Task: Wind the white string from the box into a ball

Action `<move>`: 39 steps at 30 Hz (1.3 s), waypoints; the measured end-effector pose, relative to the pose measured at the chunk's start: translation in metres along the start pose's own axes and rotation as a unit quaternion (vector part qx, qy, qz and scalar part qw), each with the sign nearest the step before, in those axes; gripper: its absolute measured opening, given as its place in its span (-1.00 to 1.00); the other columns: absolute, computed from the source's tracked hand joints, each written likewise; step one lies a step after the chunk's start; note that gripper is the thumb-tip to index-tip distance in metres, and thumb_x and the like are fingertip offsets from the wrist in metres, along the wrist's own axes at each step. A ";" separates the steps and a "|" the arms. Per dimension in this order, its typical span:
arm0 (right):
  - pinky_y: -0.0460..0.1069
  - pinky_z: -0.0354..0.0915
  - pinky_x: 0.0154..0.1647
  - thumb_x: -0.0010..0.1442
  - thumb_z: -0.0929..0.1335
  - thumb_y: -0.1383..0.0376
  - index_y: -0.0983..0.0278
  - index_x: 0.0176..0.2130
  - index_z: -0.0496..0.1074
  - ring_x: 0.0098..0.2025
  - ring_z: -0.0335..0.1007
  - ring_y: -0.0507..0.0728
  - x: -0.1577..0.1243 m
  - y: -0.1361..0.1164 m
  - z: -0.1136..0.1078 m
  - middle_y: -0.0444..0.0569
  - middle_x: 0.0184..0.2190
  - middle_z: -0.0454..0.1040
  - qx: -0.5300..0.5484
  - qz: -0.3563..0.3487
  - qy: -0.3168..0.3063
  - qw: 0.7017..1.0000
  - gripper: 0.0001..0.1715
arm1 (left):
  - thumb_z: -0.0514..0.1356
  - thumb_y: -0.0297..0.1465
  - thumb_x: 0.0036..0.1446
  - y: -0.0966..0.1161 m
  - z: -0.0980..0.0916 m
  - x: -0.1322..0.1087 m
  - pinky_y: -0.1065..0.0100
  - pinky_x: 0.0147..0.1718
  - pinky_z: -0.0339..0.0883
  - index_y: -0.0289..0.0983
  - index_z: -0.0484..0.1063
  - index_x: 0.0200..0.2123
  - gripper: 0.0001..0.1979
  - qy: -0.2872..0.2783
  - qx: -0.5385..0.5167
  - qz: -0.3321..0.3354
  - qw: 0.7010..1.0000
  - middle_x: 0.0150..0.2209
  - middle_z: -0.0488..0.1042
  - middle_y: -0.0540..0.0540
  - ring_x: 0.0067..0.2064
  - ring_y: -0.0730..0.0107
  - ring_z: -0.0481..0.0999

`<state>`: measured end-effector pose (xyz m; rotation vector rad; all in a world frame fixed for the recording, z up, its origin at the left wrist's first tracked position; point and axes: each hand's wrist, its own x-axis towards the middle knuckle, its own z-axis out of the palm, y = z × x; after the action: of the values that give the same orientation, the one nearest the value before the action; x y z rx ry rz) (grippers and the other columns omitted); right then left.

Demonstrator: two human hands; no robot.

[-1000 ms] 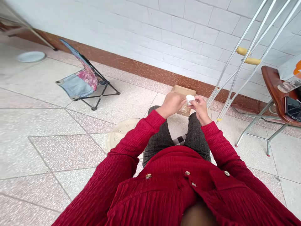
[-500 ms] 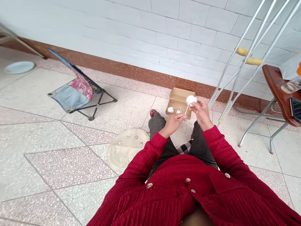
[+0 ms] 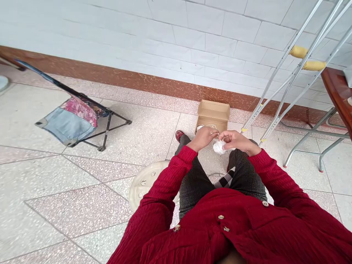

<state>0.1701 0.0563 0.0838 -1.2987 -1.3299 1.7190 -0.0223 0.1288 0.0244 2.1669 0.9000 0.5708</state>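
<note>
In the head view, my right hand [image 3: 234, 140] is closed on a small ball of white yarn [image 3: 219, 147], which hangs just below its fingertips. My left hand [image 3: 204, 138] pinches the white strand close beside it; the two hands nearly meet. Past them on the floor stands an open cardboard box [image 3: 213, 110], its lid tipped back toward the wall. White yarn shows at the box's near left corner, and my left hand hides most of what lies inside.
A folding fabric chair [image 3: 68, 119] stands to the left. Crutches [image 3: 286, 80] lean on the wall at right, by a brown-topped table [image 3: 337, 95]. A round beige plastic stool [image 3: 145, 183] sits beside my left leg.
My right hand has turned over and come down, so the yarn ball now hangs below its fingers. My left hand has risen slightly to the right, and the view has shifted.
</note>
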 end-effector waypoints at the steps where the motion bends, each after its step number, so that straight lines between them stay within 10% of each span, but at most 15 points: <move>1: -0.15 0.07 -0.56 -0.22 0.53 0.41 0.25 -0.35 0.52 -0.57 0.22 -0.04 0.001 0.004 0.000 -0.27 -0.60 0.39 -0.040 -0.001 0.026 0.999 -0.68 | 0.17 -0.36 0.27 -0.001 -0.008 0.005 0.32 -0.24 0.26 -0.26 0.59 -0.44 -0.73 0.001 0.041 0.018 0.999 -0.43 0.57 -0.09 -0.30 0.27 0.50; 6: -0.10 0.16 -0.54 -0.19 0.53 0.32 0.21 -0.36 0.43 -0.57 0.29 0.02 0.012 0.029 0.006 -0.27 -0.58 0.42 -0.036 -0.032 0.233 0.971 -0.67 | 0.17 -0.33 0.30 0.015 -0.027 0.006 0.26 -0.19 0.27 -0.24 0.60 -0.42 -0.72 0.035 0.126 0.015 0.991 -0.42 0.58 -0.13 -0.29 0.21 0.50; 13: -0.03 0.39 -0.38 -0.20 0.56 0.23 0.20 -0.29 0.34 -0.41 0.44 0.04 0.024 0.031 0.001 -0.19 -0.36 0.49 0.135 -0.117 0.391 0.903 -0.51 | 0.08 -0.28 0.39 0.058 0.009 -0.030 0.33 -0.29 0.22 -0.26 0.54 -0.42 -0.63 0.043 -0.015 -0.031 0.998 -0.42 0.56 -0.06 -0.33 0.30 0.50; 24: -0.05 0.42 -0.37 -0.11 0.59 0.22 0.20 -0.25 0.49 -0.35 0.40 0.04 -0.045 -0.019 0.006 -0.14 -0.30 0.50 0.229 -0.126 0.171 0.950 -0.60 | 0.20 -0.21 0.29 0.038 0.039 -0.047 0.33 -0.15 0.36 -0.25 0.63 -0.31 -0.72 0.034 -0.165 -0.081 0.982 -0.31 0.65 -0.04 -0.24 0.28 0.56; 31: -0.04 0.38 -0.44 -0.14 0.62 0.30 0.15 -0.25 0.48 -0.34 0.42 0.08 -0.067 -0.025 -0.005 -0.12 -0.25 0.52 0.146 -0.218 0.245 0.933 -0.56 | 0.17 -0.26 0.31 0.034 0.026 -0.026 0.32 -0.18 0.35 -0.25 0.61 -0.38 -0.70 0.046 -0.063 -0.029 0.996 -0.36 0.61 -0.05 -0.27 0.29 0.54; 36: -0.08 0.28 -0.47 -0.15 0.59 0.34 0.23 -0.26 0.53 -0.44 0.41 0.05 -0.080 -0.024 -0.011 -0.15 -0.42 0.52 0.026 -0.087 0.034 0.995 -0.61 | 0.13 -0.33 0.33 0.051 0.013 -0.014 0.22 -0.02 0.35 -0.25 0.62 -0.35 -0.71 0.048 0.009 0.016 0.999 -0.32 0.65 -0.09 -0.25 0.26 0.55; 39: -0.12 0.13 -0.52 -0.15 0.55 0.38 0.25 -0.28 0.53 -0.54 0.27 -0.03 -0.077 -0.012 -0.009 -0.22 -0.51 0.45 -0.055 -0.059 0.058 0.995 -0.65 | 0.15 -0.38 0.31 0.068 -0.001 -0.010 0.11 0.20 0.25 -0.23 0.63 -0.31 -0.76 0.076 0.076 0.040 0.993 -0.31 0.66 -0.09 -0.24 0.25 0.56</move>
<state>0.2033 -0.0044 0.1204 -1.3306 -1.4202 1.4860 -0.0002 0.0868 0.0749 2.3295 0.9674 0.7365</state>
